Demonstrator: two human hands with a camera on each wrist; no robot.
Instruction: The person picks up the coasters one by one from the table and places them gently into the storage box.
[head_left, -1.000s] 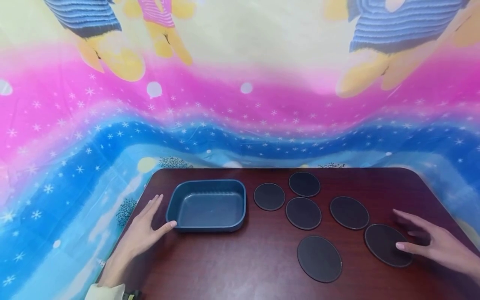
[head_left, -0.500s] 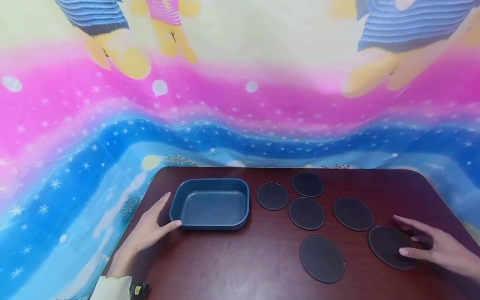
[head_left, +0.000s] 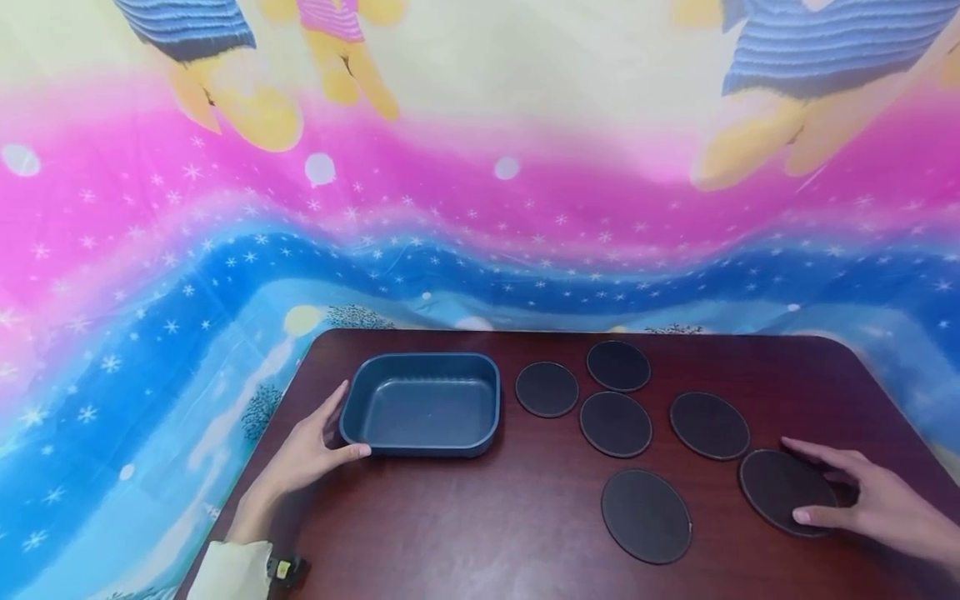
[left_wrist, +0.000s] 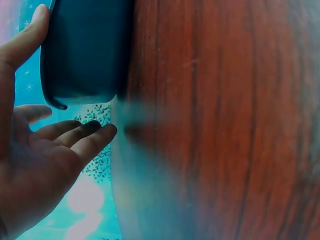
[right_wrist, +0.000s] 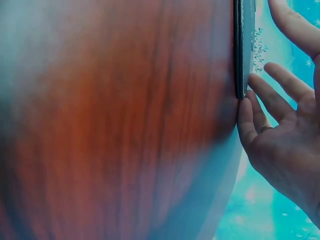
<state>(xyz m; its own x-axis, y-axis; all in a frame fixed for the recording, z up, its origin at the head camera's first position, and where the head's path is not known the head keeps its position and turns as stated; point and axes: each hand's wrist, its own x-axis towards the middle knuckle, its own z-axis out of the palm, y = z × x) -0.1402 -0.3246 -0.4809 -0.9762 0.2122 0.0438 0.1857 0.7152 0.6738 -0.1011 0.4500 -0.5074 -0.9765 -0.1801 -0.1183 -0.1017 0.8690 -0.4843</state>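
A dark blue rectangular box without a lid (head_left: 423, 408) stands at the left of the table. My left hand (head_left: 307, 450) is spread at its left end, thumb by the near left corner. In the left wrist view the thumb (left_wrist: 35, 32) reaches the box's rim, while the other fingers lie apart from its wall. Rightmost of several flat black discs is one (head_left: 783, 487) beside my right hand (head_left: 877, 500). That thumb lies over the disc, with the fingers extended along its far right side. In the right wrist view, fingertips (right_wrist: 245, 107) are at the disc's edge; contact is hard to tell.
More black discs lie flat on the brown table (head_left: 450, 525): one near the front (head_left: 647, 517), one right of centre (head_left: 709, 425), and a group of 3 beside the box, including a middle one (head_left: 617, 425). A patterned cloth (head_left: 480, 208) hangs behind the table.
My left hand has come closer to the box's left end, its thumb now at the near corner. The right hand has moved slightly left over the rightmost disc. The whole view has shifted a little.
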